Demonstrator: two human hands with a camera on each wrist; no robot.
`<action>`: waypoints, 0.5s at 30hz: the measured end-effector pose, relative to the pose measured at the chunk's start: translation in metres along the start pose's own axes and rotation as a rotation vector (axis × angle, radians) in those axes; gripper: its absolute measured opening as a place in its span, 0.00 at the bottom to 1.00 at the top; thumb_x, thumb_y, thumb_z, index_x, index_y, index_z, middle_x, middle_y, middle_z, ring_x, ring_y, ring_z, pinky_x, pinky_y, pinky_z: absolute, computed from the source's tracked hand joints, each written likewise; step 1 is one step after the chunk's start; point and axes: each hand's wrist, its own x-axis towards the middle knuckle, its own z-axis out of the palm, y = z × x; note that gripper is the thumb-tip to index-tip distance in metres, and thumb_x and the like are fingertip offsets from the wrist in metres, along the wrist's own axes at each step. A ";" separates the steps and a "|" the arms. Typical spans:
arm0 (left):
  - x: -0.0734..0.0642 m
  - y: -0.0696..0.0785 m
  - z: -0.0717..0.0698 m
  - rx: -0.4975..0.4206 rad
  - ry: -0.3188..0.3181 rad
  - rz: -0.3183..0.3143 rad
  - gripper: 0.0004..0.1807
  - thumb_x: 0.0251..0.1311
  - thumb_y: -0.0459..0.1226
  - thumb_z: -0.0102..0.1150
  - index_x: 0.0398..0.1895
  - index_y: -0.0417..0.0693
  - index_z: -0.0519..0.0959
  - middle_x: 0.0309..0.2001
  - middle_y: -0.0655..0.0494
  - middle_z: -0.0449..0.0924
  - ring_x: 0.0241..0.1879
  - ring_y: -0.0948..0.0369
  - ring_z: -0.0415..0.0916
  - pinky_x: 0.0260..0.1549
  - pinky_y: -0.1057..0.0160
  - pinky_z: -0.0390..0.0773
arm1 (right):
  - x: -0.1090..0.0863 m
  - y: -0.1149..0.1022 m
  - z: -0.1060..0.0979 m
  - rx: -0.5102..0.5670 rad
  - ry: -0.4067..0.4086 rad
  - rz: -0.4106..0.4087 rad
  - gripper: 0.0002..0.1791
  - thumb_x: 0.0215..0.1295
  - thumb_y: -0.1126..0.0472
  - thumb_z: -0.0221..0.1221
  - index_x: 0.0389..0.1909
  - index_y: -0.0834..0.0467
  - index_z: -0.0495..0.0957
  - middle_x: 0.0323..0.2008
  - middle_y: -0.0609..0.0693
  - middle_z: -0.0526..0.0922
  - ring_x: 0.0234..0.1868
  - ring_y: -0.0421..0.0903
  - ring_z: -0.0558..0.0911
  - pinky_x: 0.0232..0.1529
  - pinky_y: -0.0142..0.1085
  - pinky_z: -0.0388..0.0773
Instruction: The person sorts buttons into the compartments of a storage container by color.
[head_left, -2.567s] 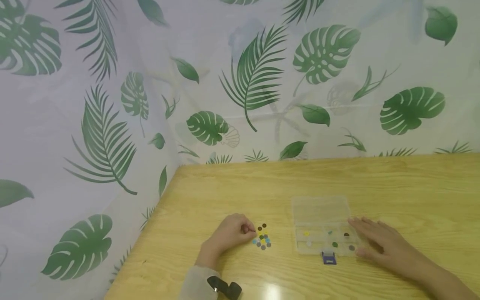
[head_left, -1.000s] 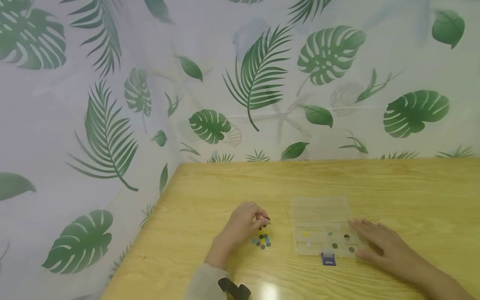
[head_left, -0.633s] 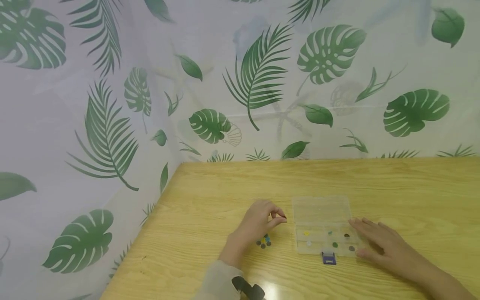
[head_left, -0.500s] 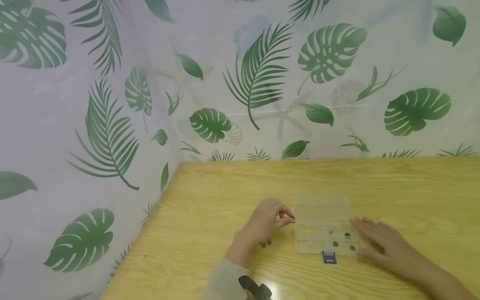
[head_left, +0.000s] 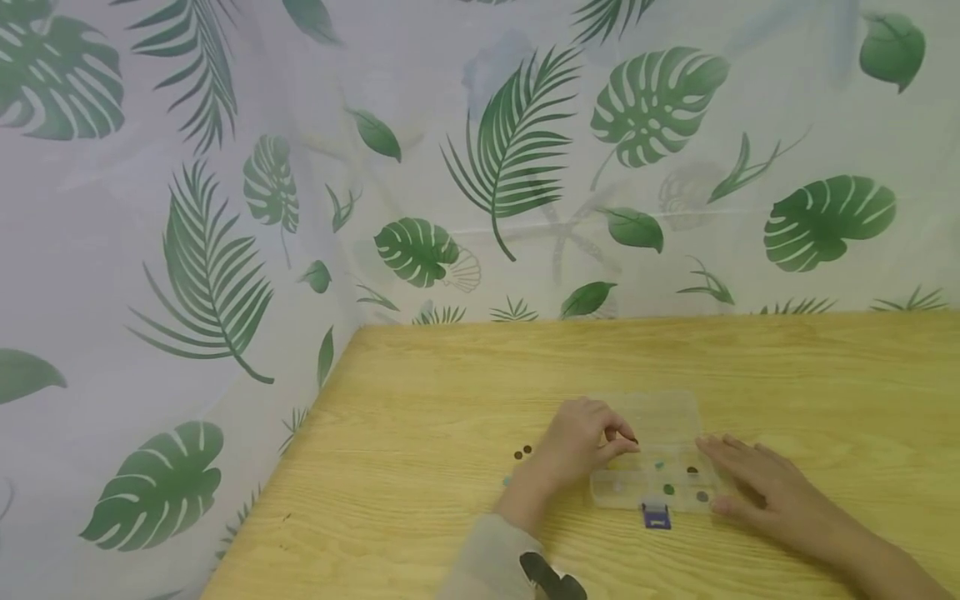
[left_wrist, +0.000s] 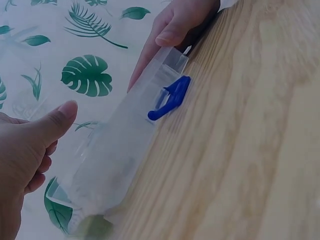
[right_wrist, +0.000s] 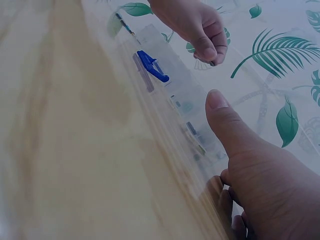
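My left hand (head_left: 577, 442) is over the left part of a clear plastic compartment box (head_left: 622, 500), its thumb and forefinger pinching a small dark disc (right_wrist: 213, 63). The box's lid (head_left: 667, 408) lies folded back. Inside show a teal piece (head_left: 659, 465), a brown disc (head_left: 692, 471), a green disc (head_left: 668, 489) and a grey disc (head_left: 702, 496); my left hand hides the back left compartment. My right hand (head_left: 780, 496) rests with extended fingers against the box's right edge. A blue clasp (head_left: 657, 517) hangs at the box's front.
Two brown discs (head_left: 527, 449) lie on the wooden table (head_left: 420, 400) left of the box. My left forearm covers most of the other loose discs; a bit of a blue one (head_left: 507, 481) shows. A leaf-patterned sheet (head_left: 525, 167) stands behind the table.
From the loose discs my left hand has picked up a dark disc and carried it right, over the box. My right hand has stayed at the box's right edge.
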 end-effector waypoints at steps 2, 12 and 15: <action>0.003 0.003 0.003 -0.001 -0.007 -0.002 0.08 0.55 0.50 0.63 0.32 0.60 0.84 0.26 0.70 0.77 0.28 0.73 0.65 0.35 0.78 0.59 | 0.000 0.000 0.000 0.001 0.001 0.004 0.40 0.55 0.58 0.65 0.70 0.52 0.61 0.63 0.62 0.70 0.68 0.22 0.44 0.70 0.31 0.32; 0.021 0.021 0.009 0.015 -0.060 0.015 0.09 0.56 0.52 0.62 0.33 0.61 0.84 0.27 0.72 0.79 0.28 0.76 0.67 0.37 0.80 0.61 | 0.002 -0.001 -0.001 0.013 -0.008 0.009 0.40 0.56 0.58 0.65 0.70 0.52 0.61 0.62 0.62 0.71 0.67 0.21 0.45 0.71 0.34 0.34; 0.025 0.028 0.012 0.011 -0.139 -0.044 0.10 0.57 0.53 0.59 0.34 0.63 0.84 0.28 0.74 0.78 0.28 0.78 0.64 0.37 0.81 0.59 | 0.001 -0.001 -0.002 0.014 -0.013 0.008 0.40 0.56 0.58 0.65 0.70 0.52 0.61 0.62 0.62 0.71 0.67 0.21 0.45 0.70 0.31 0.34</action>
